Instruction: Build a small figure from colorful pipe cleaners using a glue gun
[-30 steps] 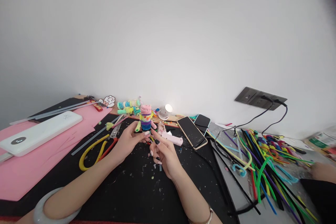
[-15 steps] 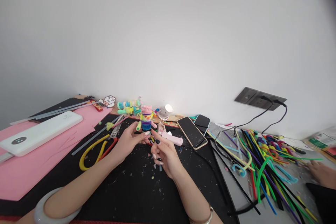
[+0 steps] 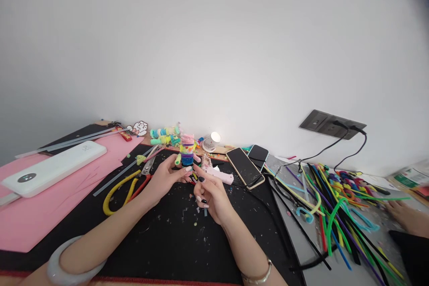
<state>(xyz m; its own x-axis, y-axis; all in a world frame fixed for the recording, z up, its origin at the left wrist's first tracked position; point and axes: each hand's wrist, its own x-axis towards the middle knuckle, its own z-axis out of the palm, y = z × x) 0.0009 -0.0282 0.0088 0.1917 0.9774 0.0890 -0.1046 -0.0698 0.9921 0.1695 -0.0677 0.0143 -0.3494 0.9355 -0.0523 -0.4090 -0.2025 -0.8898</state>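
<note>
A small striped pipe-cleaner doll (image 3: pixel 187 149), with a pink top, yellow middle and blue-purple base, stands upright between my hands. My left hand (image 3: pixel 170 174) grips its base from the left, thumb in front. My right hand (image 3: pixel 212 192) has its fingertips at the right side of the base, with the other fingers curled in. Just behind my right hand lies a pink glue gun (image 3: pixel 217 173). Scissors with yellow and red handles (image 3: pixel 117 192) lie left of my left hand.
A white power bank (image 3: pixel 56 167) rests on pink sheets (image 3: pixel 20 228). Two phones (image 3: pixel 244 167) lie right of the glue gun. Many pipe cleaners (image 3: pixel 335 214) spread over the grey surface, near another person's hand (image 3: pixel 407 218). A paper cup (image 3: pixel 211 143) lies tipped by the wall.
Both my hands keep the same hold on the doll, which has barely moved. The whole view has shifted slightly. The other person's hand has slid a little left.
</note>
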